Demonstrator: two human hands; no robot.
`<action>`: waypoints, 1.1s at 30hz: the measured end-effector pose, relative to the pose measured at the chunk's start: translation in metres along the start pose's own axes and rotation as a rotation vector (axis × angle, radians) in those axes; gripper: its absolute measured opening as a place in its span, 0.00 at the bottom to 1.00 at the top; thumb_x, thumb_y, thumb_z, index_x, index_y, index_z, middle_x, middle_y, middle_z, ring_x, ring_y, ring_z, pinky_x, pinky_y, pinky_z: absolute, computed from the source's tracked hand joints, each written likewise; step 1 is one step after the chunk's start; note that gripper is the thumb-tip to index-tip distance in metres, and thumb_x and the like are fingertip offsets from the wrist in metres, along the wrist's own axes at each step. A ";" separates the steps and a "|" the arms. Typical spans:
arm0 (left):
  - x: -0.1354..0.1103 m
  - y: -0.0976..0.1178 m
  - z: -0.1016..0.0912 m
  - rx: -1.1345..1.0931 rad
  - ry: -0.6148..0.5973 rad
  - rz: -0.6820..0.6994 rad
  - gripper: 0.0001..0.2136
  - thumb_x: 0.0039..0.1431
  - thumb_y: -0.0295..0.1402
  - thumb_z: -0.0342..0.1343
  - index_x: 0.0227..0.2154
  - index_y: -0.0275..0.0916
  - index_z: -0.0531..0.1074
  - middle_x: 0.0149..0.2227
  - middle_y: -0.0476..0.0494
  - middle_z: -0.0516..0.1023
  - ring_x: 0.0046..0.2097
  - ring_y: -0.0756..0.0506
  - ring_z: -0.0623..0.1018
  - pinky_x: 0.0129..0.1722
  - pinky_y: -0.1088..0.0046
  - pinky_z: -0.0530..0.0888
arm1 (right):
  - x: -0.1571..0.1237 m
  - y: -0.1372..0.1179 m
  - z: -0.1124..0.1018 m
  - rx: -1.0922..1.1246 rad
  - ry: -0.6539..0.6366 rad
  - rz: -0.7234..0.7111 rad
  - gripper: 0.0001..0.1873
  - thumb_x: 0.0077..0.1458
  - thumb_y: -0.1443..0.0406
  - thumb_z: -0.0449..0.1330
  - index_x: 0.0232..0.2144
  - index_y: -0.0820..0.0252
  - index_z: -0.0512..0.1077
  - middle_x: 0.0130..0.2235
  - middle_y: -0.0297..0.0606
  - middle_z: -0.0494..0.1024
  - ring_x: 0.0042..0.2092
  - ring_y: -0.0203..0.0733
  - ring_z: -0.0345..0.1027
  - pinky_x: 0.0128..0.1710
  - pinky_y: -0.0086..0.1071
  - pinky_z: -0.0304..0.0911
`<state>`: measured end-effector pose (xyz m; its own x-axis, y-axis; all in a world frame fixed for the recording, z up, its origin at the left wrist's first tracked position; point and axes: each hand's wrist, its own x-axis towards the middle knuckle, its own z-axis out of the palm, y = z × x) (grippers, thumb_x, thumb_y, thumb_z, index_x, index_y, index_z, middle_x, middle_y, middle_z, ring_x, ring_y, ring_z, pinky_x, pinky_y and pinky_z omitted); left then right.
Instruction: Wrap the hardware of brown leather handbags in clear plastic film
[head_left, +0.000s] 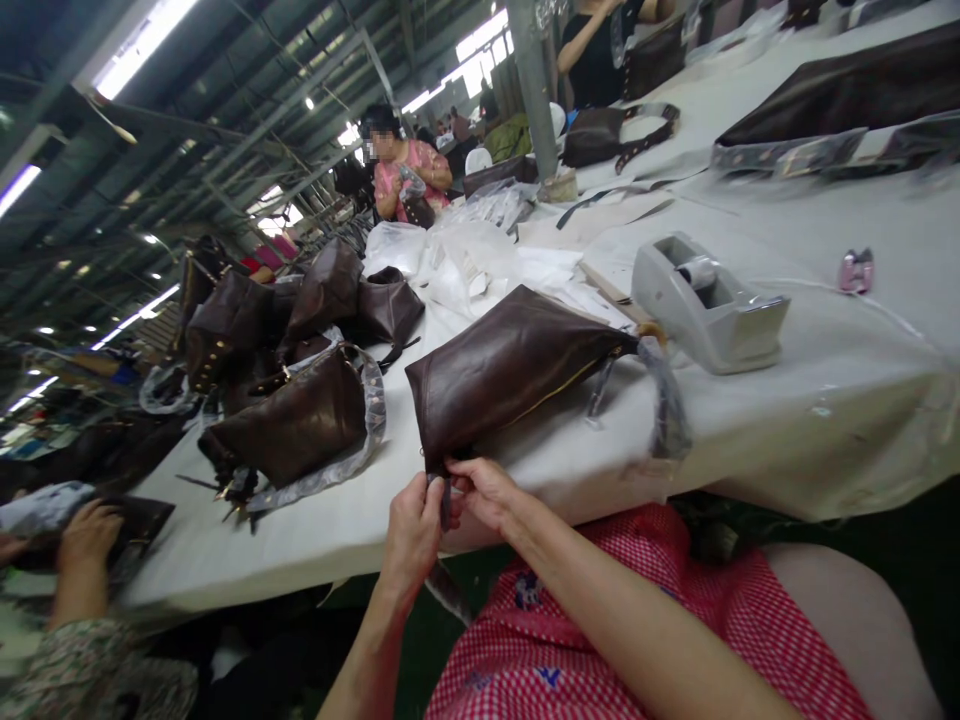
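Note:
A dark brown leather handbag (pixel 510 365) lies on its side at the front edge of the white-covered table (pixel 810 420). A brass zipper runs along its near side, and a plastic-wrapped strap (pixel 667 400) hangs from its right end. At the bag's lower left corner, my left hand (pixel 415 525) is closed in a pinch on the wrapped strap end. My right hand (pixel 484 492) is beside it, fingers bent together at the same corner. What the right fingers grip is hidden. The strap trails below the hands, over the table edge.
Several brown bags (pixel 292 420) are heaped to the left. A grey tape dispenser (pixel 705 305) stands behind the bag's right end, with a small pink clip-like item (pixel 856 271) farther right. Clear plastic (pixel 450 250) is piled behind. A co-worker's hand (pixel 91 535) is at the left; another person (pixel 409 170) stands beyond.

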<state>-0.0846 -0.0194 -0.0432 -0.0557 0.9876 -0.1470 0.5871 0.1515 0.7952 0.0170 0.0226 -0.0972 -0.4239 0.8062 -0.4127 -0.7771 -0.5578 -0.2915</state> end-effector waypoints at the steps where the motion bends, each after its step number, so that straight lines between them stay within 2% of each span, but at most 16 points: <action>1: 0.001 0.002 -0.003 -0.052 -0.054 -0.039 0.16 0.55 0.49 0.52 0.27 0.39 0.64 0.21 0.49 0.74 0.24 0.46 0.75 0.26 0.73 0.72 | -0.001 0.000 0.000 -0.006 -0.002 0.007 0.13 0.43 0.70 0.65 0.16 0.62 0.64 0.13 0.28 0.63 0.15 0.32 0.55 0.15 0.29 0.52; 4: 0.002 0.004 -0.015 -0.197 -0.237 -0.073 0.18 0.54 0.49 0.54 0.30 0.36 0.68 0.27 0.46 0.78 0.29 0.45 0.77 0.32 0.70 0.73 | -0.002 -0.001 0.001 -0.018 0.004 0.015 0.14 0.43 0.69 0.66 0.16 0.61 0.64 0.12 0.27 0.62 0.14 0.32 0.55 0.14 0.29 0.53; 6: 0.000 -0.001 -0.021 -0.206 -0.321 0.008 0.16 0.52 0.46 0.58 0.33 0.35 0.71 0.32 0.44 0.79 0.36 0.44 0.77 0.38 0.70 0.72 | -0.003 -0.002 0.002 -0.019 0.013 0.001 0.14 0.43 0.69 0.67 0.17 0.62 0.64 0.13 0.27 0.63 0.15 0.32 0.56 0.15 0.28 0.55; 8: -0.004 -0.008 -0.022 -0.174 -0.341 0.073 0.15 0.50 0.43 0.60 0.32 0.35 0.72 0.33 0.44 0.80 0.37 0.44 0.76 0.40 0.71 0.71 | -0.005 -0.003 0.002 -0.022 0.022 -0.027 0.11 0.43 0.71 0.67 0.20 0.63 0.66 0.15 0.27 0.66 0.17 0.31 0.59 0.18 0.27 0.59; 11: -0.011 -0.019 -0.017 -0.162 -0.307 0.022 0.15 0.52 0.45 0.57 0.28 0.35 0.70 0.24 0.46 0.78 0.27 0.47 0.74 0.30 0.73 0.71 | -0.011 -0.005 0.001 -0.057 0.016 -0.062 0.08 0.44 0.71 0.67 0.26 0.65 0.70 0.21 0.30 0.73 0.22 0.31 0.65 0.25 0.26 0.65; 14: -0.015 -0.022 -0.016 -0.186 -0.256 -0.057 0.16 0.53 0.46 0.55 0.29 0.36 0.68 0.20 0.48 0.75 0.21 0.49 0.72 0.22 0.74 0.69 | -0.021 -0.005 -0.006 -0.378 0.054 -0.115 0.06 0.52 0.66 0.61 0.26 0.63 0.69 0.26 0.35 0.75 0.26 0.35 0.69 0.28 0.31 0.67; 15: -0.015 -0.022 -0.017 -0.184 -0.232 -0.061 0.15 0.53 0.46 0.55 0.28 0.37 0.68 0.20 0.49 0.75 0.20 0.49 0.72 0.21 0.75 0.68 | -0.025 -0.006 -0.010 -0.561 0.091 -0.195 0.07 0.54 0.65 0.59 0.25 0.62 0.69 0.26 0.34 0.74 0.26 0.36 0.69 0.28 0.32 0.67; 17: -0.016 -0.022 -0.018 -0.163 -0.200 -0.043 0.15 0.53 0.45 0.55 0.26 0.37 0.67 0.20 0.49 0.75 0.19 0.50 0.71 0.20 0.76 0.67 | -0.032 -0.008 -0.017 -0.939 0.141 -0.483 0.08 0.55 0.65 0.58 0.24 0.59 0.68 0.26 0.33 0.73 0.28 0.38 0.69 0.31 0.32 0.66; 19: -0.015 -0.023 -0.019 -0.147 -0.186 -0.014 0.15 0.53 0.45 0.55 0.24 0.37 0.66 0.20 0.48 0.75 0.19 0.50 0.70 0.19 0.77 0.67 | -0.038 -0.011 -0.021 -1.213 0.100 -0.815 0.06 0.55 0.67 0.57 0.26 0.58 0.70 0.28 0.34 0.74 0.32 0.39 0.69 0.36 0.32 0.64; 20: -0.015 -0.024 -0.019 -0.147 -0.187 -0.003 0.14 0.53 0.44 0.55 0.25 0.37 0.66 0.20 0.49 0.74 0.19 0.50 0.70 0.20 0.76 0.67 | -0.040 -0.012 -0.021 -1.306 0.056 -0.933 0.06 0.55 0.68 0.57 0.27 0.57 0.72 0.30 0.34 0.74 0.34 0.39 0.69 0.38 0.31 0.63; 22: -0.014 -0.027 -0.017 -0.143 -0.181 0.020 0.13 0.54 0.43 0.54 0.25 0.37 0.66 0.21 0.50 0.74 0.20 0.50 0.70 0.21 0.76 0.68 | -0.042 -0.013 -0.017 -1.453 -0.005 -1.042 0.07 0.57 0.68 0.55 0.30 0.57 0.73 0.32 0.35 0.75 0.35 0.38 0.69 0.39 0.30 0.62; 25: -0.014 -0.032 -0.015 -0.101 -0.145 0.083 0.11 0.55 0.40 0.53 0.25 0.37 0.66 0.21 0.51 0.72 0.22 0.50 0.71 0.23 0.77 0.68 | -0.042 -0.011 -0.008 -1.673 -0.007 -1.046 0.07 0.58 0.68 0.55 0.31 0.58 0.73 0.32 0.36 0.75 0.35 0.38 0.69 0.36 0.29 0.60; 28: -0.014 -0.034 -0.015 -0.069 -0.117 0.120 0.10 0.55 0.38 0.53 0.24 0.37 0.66 0.21 0.52 0.70 0.23 0.50 0.71 0.23 0.77 0.67 | -0.040 -0.004 -0.003 -1.845 0.056 -1.030 0.07 0.59 0.68 0.55 0.32 0.58 0.72 0.33 0.37 0.75 0.35 0.38 0.69 0.33 0.28 0.57; 33: -0.015 -0.033 -0.015 -0.096 -0.176 0.037 0.11 0.56 0.40 0.51 0.27 0.38 0.66 0.23 0.51 0.71 0.21 0.49 0.72 0.21 0.75 0.67 | -0.037 0.003 -0.001 -1.994 0.132 -1.024 0.06 0.60 0.67 0.54 0.33 0.58 0.71 0.33 0.36 0.75 0.33 0.38 0.68 0.29 0.29 0.52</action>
<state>-0.1154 -0.0381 -0.0584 0.1118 0.9712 -0.2105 0.5058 0.1268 0.8533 0.0303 -0.0088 -0.0836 -0.2201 0.8961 0.3855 0.7088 0.4184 -0.5679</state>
